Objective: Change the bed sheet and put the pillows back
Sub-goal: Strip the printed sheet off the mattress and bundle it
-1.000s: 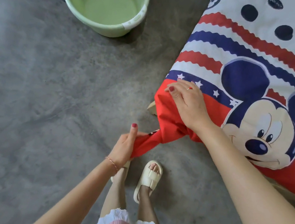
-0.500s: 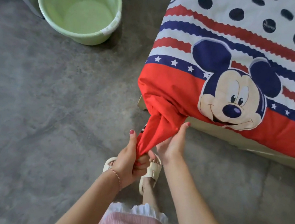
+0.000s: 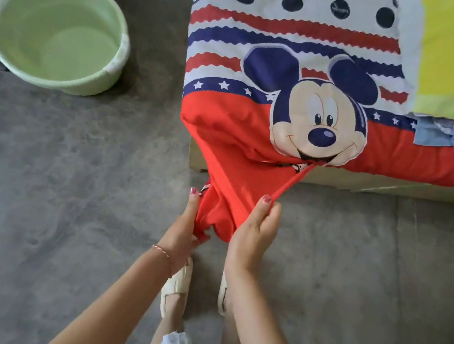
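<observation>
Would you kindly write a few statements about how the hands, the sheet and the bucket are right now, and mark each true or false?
1. Both hands grip the red corner of the sheet. True: the left hand and right hand both hold it.
2. The green bucket sits on the bed. False: it stands on the floor, left of the bed.
3. The gathered corner hangs below the bed edge. True.
4. The right hand lies flat on top of the sheet. False: it pinches the sheet's hem below the bed.

Pale green basin (image 3: 56, 31) on grey concrete floor (image 3: 56, 191), well apart from bed
</observation>
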